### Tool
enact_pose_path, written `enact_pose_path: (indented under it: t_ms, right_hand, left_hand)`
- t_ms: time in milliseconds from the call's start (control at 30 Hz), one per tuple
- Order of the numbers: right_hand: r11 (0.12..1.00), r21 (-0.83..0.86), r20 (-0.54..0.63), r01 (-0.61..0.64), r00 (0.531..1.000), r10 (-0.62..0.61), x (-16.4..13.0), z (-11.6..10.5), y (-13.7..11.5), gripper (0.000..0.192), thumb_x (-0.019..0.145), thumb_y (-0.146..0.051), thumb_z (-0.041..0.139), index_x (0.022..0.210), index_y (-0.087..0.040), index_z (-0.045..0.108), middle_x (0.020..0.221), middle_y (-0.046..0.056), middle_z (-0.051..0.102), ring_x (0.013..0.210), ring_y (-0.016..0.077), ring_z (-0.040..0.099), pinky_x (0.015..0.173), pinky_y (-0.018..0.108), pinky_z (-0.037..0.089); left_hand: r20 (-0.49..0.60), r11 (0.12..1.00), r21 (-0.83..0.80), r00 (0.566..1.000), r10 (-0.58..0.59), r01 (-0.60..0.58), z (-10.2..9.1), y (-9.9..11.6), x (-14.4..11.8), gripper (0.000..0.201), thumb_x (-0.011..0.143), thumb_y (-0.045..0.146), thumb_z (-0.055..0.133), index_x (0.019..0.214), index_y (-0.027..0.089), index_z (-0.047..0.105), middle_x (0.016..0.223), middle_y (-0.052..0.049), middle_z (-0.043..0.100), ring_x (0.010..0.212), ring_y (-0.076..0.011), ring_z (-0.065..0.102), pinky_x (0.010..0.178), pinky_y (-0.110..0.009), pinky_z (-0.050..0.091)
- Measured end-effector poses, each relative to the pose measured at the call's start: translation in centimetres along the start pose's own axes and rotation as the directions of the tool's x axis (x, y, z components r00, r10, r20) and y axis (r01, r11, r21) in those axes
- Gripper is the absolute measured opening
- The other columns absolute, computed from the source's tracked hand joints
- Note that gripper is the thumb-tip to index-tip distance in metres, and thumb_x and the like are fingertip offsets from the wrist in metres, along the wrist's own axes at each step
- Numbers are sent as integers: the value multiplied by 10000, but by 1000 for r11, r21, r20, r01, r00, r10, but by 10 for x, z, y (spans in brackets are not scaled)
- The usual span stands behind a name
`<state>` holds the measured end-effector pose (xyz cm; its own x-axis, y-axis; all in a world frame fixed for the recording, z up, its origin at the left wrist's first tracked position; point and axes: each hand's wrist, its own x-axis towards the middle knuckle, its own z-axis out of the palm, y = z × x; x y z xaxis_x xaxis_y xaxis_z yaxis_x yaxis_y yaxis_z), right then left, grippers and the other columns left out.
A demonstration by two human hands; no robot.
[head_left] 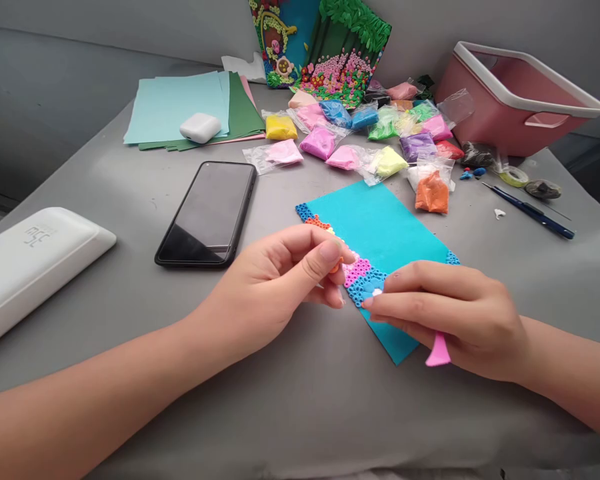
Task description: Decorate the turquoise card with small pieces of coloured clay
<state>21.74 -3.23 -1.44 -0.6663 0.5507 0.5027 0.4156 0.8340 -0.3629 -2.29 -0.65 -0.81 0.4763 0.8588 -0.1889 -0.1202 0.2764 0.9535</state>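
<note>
A turquoise card [395, 227] lies at an angle on the table, its left edge covered with small ring-shaped clay pieces [359, 272] in blue, orange, pink and other colours. My left hand [293, 273] is closed over that edge, pinching a bit of orange clay [337, 265] between thumb and fingers. Held in my right hand [450, 307] is a pink clay tool [439, 351]; its flared end sticks out below the palm and the rest is hidden by the fingers. The right fingertips are by the blue rings, close to a small white spot and a speck of orange.
Several bagged clay packs [320, 141] spread behind the card, beside a pink basket [510, 113]. Decorated clay pictures [347, 53] lean at the back. Leftward are a phone [207, 213], an earbud case [200, 127], coloured sheets [175, 100] and a white power bank [40, 260]. A blue craft knife [535, 212] lies right.
</note>
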Motion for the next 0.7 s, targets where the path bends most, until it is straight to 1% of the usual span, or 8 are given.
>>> enact_pose_path:
  t_ms: [67, 133, 167, 267, 367, 567, 633, 700]
  right_hand:
    - [1000, 10, 23, 4, 1000, -4, -1, 2, 0, 132, 984, -77, 619, 1022, -178, 696, 900, 55, 687, 729, 118, 662, 623, 230, 534]
    - [1000, 5, 38, 2, 999, -2, -2, 4, 1, 38, 985, -164, 662, 976, -172, 698, 879, 52, 670, 705, 120, 639, 602, 241, 520]
    - [1000, -4, 44, -5, 999, 5, -3, 6, 2, 41, 981, -186, 675, 954, -170, 700, 874, 51, 665, 692, 118, 626, 588, 243, 508]
    - [999, -27, 62, -26, 998, 27, -4, 10, 3, 76, 983, -164, 658, 944, -167, 723, 902, 63, 672, 700, 118, 624, 574, 243, 489]
    - [999, -37, 82, -36, 996, 39, -4, 11, 3, 102, 991, -162, 644, 979, -165, 745, 945, 80, 684, 739, 125, 638, 603, 247, 506]
    - [998, -55, 82, -41, 996, 45, -4, 11, 4, 104, 999, -195, 643, 1052, -186, 733, 973, 74, 692, 752, 127, 644, 634, 251, 537]
    - [997, -59, 80, -55, 995, 60, -4, 11, 4, 122, 999, -212, 647, 1097, -190, 716, 999, 83, 700, 804, 145, 669, 680, 267, 560]
    - [990, -104, 85, -100, 990, 109, -4, 11, 3, 173, 991, -260, 666, 1147, -194, 699, 1041, 95, 708, 867, 179, 685, 714, 298, 574]
  left_hand:
    - [-2, 1000, 17, 1000, -2, 2, 0, 0, 0, 268, 980, 428, 691, 868, 191, 747, 769, 38, 636, 670, -61, 684, 700, -146, 626]
    - [-3, 1000, 25, 1000, 3, -3, -1, 0, 0, 271, 981, 430, 691, 865, 192, 746, 776, 35, 638, 675, -64, 682, 704, -150, 627]
    - [-6, 1000, 26, 1000, 6, -5, -1, 0, 0, 270, 981, 431, 690, 865, 193, 746, 779, 34, 638, 678, -65, 680, 707, -153, 628]
    - [-14, 1000, 29, 1000, 2, -1, -2, 0, 0, 265, 976, 434, 697, 871, 196, 746, 783, 33, 633, 692, -71, 677, 713, -161, 629]
    - [-17, 1000, 26, 1000, -2, 3, -2, 0, 0, 262, 972, 440, 701, 880, 199, 747, 781, 32, 629, 702, -79, 681, 713, -168, 629]
    - [-13, 1000, 18, 1000, 7, -7, -1, -3, 1, 259, 973, 432, 701, 878, 195, 747, 779, 34, 624, 693, -76, 671, 705, -168, 627]
    - [-12, 1000, 16, 1000, 11, -11, -1, -3, 1, 256, 976, 426, 698, 881, 194, 745, 783, 34, 626, 691, -76, 666, 698, -169, 624]
    - [-9, 1000, 21, 1000, 10, -9, 0, -3, 2, 254, 987, 419, 685, 887, 192, 741, 787, 33, 627, 697, -80, 667, 704, -177, 624]
